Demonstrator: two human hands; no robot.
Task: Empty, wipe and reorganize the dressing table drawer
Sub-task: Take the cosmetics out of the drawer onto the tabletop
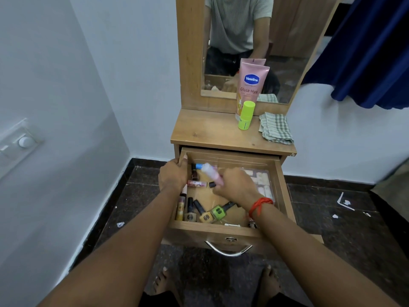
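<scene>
The drawer (230, 231) stood pulled well out from under the tabletop (212, 131), its curved metal handle (229, 251) facing the person. The two hands were apart. The left hand (173, 175) gripped the top of the drawer's left wall, fingers curled over the edge. The right hand (234, 187), with a red thread (259, 206) round the wrist, was over the middle of the drawer with its fingers closed round a small pink bottle (209, 170); the bottle was blurred and tilted up and to the left.

Small cosmetics lay loose in the drawer. Near the front wall were a green nail polish (219, 211), a yellow nail polish (204, 217) touching it, and a beige nail polish (190, 214) beside that, all with dark caps. A slim tube (181, 208) lay along the left wall, and a short lipstick (197, 183) lay crosswise further back. A blue-capped item (199, 166) lay at the rear. A clear box (263, 180) holding pale pieces filled the right side.

On the tabletop stood a pink lotion tube (251, 85), upright against the mirror (287, 63), with a lime-green stick (246, 116) just in front of it. A folded checked cloth (276, 128) lay to their right.
</scene>
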